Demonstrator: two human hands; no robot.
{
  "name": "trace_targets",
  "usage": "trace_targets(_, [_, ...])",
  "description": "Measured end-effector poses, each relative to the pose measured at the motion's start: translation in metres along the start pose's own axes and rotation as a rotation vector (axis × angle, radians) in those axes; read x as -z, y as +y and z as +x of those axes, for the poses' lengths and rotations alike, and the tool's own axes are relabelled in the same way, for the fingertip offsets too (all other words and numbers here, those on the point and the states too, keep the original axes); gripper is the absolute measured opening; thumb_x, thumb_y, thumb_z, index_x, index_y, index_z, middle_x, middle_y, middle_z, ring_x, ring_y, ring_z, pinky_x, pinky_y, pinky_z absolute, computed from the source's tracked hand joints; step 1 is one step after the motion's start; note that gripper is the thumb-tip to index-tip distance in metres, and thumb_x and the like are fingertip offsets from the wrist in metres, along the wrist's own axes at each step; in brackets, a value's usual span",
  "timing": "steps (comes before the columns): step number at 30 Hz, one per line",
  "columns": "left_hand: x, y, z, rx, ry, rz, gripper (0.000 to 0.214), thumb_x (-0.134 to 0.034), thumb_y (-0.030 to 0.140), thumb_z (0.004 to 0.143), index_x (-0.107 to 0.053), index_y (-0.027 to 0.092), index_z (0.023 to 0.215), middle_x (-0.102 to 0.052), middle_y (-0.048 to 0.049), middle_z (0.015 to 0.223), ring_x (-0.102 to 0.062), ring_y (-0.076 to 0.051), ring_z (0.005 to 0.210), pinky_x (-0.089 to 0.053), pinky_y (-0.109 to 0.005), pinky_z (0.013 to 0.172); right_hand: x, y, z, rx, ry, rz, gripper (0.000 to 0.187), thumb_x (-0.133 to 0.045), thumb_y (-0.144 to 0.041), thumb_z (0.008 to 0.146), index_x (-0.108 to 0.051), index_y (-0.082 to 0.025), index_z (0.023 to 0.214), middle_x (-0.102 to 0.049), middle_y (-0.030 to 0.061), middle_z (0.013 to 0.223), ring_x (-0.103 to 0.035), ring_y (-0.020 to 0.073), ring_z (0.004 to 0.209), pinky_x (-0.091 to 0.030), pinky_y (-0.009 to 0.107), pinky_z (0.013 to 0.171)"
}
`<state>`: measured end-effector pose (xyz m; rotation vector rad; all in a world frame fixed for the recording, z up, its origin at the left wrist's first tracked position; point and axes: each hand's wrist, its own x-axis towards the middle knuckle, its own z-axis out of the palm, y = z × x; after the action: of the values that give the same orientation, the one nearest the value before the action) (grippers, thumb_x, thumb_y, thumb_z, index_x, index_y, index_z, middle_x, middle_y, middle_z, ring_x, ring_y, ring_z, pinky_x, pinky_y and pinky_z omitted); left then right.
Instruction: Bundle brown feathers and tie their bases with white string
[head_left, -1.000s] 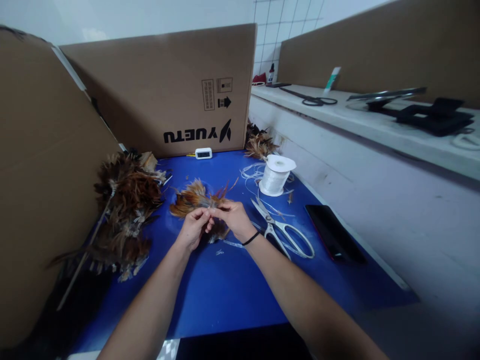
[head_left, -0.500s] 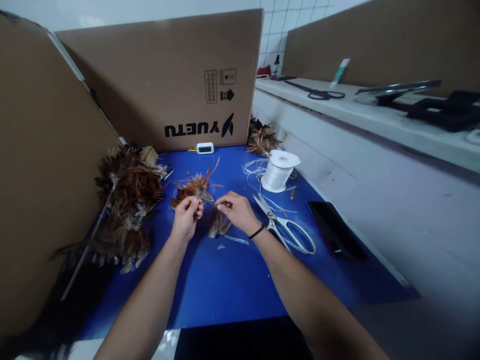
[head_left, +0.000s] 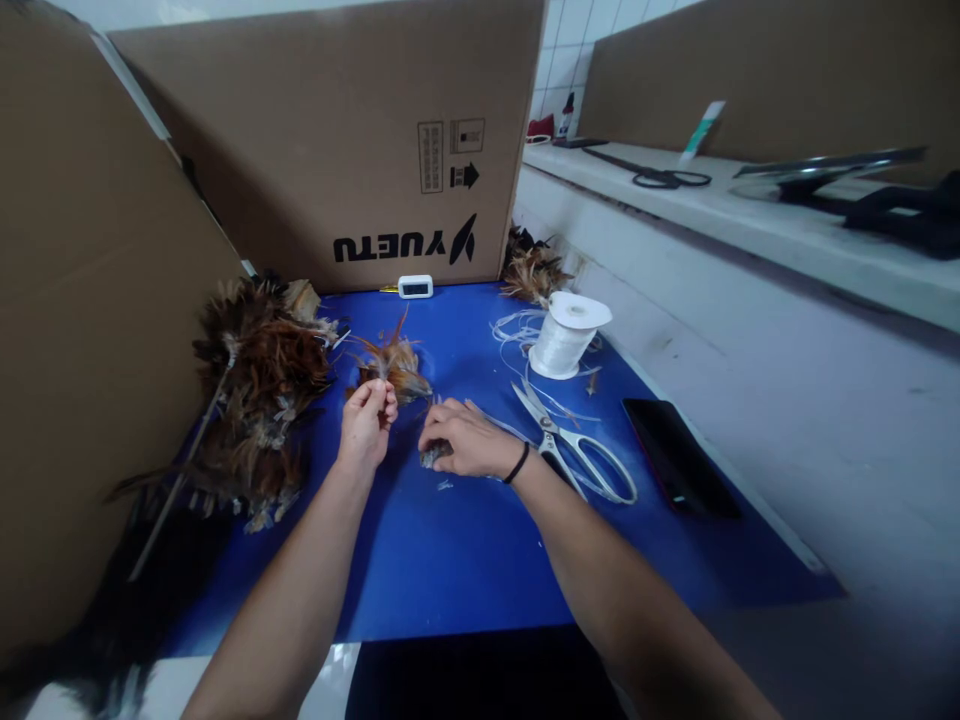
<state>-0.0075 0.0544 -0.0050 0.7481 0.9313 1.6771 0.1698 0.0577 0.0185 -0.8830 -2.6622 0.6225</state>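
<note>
My left hand (head_left: 366, 420) is closed in a pinch, with thin brown feathers (head_left: 386, 352) standing up from its fingertips. A loose pile of brown and tan feathers (head_left: 411, 378) lies on the table just beyond it. My right hand (head_left: 466, 440), with a black band at its wrist, curls its fingers over a small feather bunch (head_left: 433, 455) low on the table. The hand hides most of that bunch; its pale quill ends show. Silver scissors (head_left: 570, 440) lie partly open to the right of this hand. A scrap of clear ribbon (head_left: 445, 485) sits below it.
On the blue table (head_left: 450, 570) stand a white ribbon spool (head_left: 564, 340) with loose strands and a small white digital display (head_left: 415, 287). A black phone (head_left: 679, 455) lies right. Large feather bundles (head_left: 262, 400) fill the left side. Cardboard (head_left: 300, 150) walls the back, and a shelf (head_left: 750, 215) runs along the right.
My right hand has left its pinch close beside my left hand and come down over the small feather bunch. My left hand stays closed near the pile. The view has shifted slightly.
</note>
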Motion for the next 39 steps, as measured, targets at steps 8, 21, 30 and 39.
trace_targets(8, [-0.003, 0.0, -0.002, 0.007, 0.007, -0.001, 0.02, -0.073, 0.028, 0.066, -0.06, 0.014, 0.072, -0.052, 0.0025, 0.059, -0.044, -0.003, 0.046, -0.032, -0.014, 0.042, -0.004, 0.006, 0.004, -0.067, 0.083, -0.06, 0.01, -0.068, -0.02, 0.073, -0.069, -0.023, 0.082, -0.062, 0.0021, 0.091, -0.048, 0.0187, 0.091, -0.03, 0.034, 0.079])
trace_targets(21, [-0.005, 0.0, -0.004, 0.015, -0.005, 0.009, 0.021, -0.072, 0.03, 0.068, -0.06, 0.013, 0.073, -0.052, 0.0023, 0.059, -0.044, -0.003, 0.046, -0.032, -0.014, 0.041, -0.016, 0.009, 0.008, -0.011, 0.117, -0.188, 0.005, -0.06, -0.019, 0.082, -0.064, -0.02, 0.083, -0.058, 0.0028, 0.091, -0.045, 0.0169, 0.088, -0.026, 0.032, 0.077])
trace_targets(30, [-0.005, -0.002, -0.004, 0.022, -0.001, 0.023, 0.021, -0.071, 0.03, 0.067, -0.06, 0.013, 0.072, -0.053, 0.0018, 0.059, -0.044, -0.004, 0.046, -0.032, -0.014, 0.041, -0.02, 0.008, 0.009, -0.094, 0.163, -0.156, 0.005, -0.053, -0.014, 0.083, -0.055, -0.017, 0.079, -0.057, 0.0043, 0.09, -0.046, 0.0166, 0.085, -0.028, 0.03, 0.077])
trace_targets(39, [-0.007, -0.003, -0.006, 0.049, -0.014, 0.041, 0.021, -0.072, 0.03, 0.067, -0.059, 0.013, 0.071, -0.052, 0.0022, 0.058, -0.044, -0.003, 0.046, -0.032, -0.014, 0.042, -0.022, 0.018, 0.012, -0.122, 0.33, 0.093, 0.011, -0.051, -0.011, 0.08, -0.057, -0.018, 0.085, -0.063, 0.0001, 0.075, -0.056, 0.0122, 0.069, -0.037, 0.023, 0.068])
